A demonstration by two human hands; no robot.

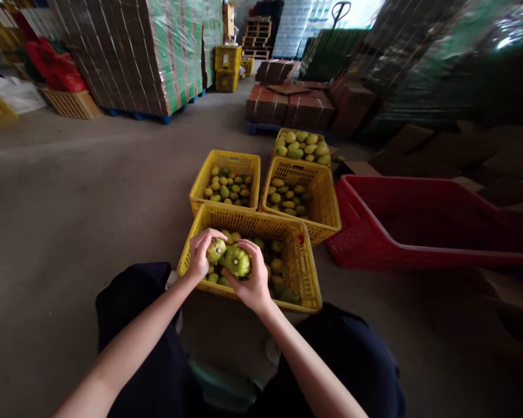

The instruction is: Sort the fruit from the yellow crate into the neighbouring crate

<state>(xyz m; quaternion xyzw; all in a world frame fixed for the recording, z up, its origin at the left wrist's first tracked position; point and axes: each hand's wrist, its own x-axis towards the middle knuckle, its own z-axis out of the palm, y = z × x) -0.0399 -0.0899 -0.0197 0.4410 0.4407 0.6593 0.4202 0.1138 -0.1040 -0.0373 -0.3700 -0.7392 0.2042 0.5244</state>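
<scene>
My left hand [199, 255] is closed round a yellow-green papaya [217, 250], its stem end facing up. Curled about a larger, greener papaya [237, 261] is my right hand [253, 277], thumb below and fingers above. The two fruits are side by side, almost touching, over a yellow plastic crate [303, 273] between my knees. Inside that crate lie more green and yellow papayas [277, 266], partly hidden by my hands.
Behind stand a left yellow crate [194, 188], a right yellow crate [329, 206] and a fuller back crate [277, 152], all holding fruit. A large red tub [357, 232] is at the right. Cardboard stacks [287, 107] and wrapped pallets [135, 58] stand farther off.
</scene>
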